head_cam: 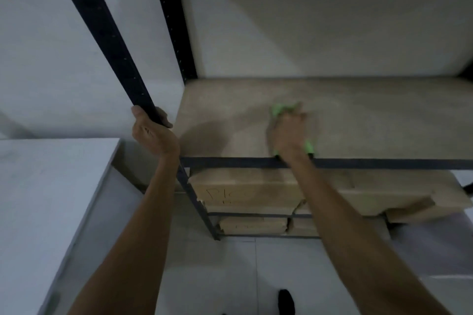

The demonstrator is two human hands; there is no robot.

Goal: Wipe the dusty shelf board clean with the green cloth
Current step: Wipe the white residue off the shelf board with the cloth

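The shelf board (358, 120) is a pale brown, speckled panel set in a dark metal frame at chest height. My right hand (288, 133) lies flat on its front middle part, pressing the green cloth (277, 109) against the board. Bits of the cloth show beyond my fingertips and beside my wrist; the rest is hidden under the palm. The hand and cloth are blurred. My left hand (153, 133) is wrapped around the dark front-left upright (107, 33) of the rack, just above the board's corner.
A white wall stands behind the rack. Cardboard boxes (245, 189) fill the lower shelves under the board. A white cabinet top (43, 186) sits to the left, close to the rack. Pale floor tiles and a dark shoe tip (286, 300) show below.
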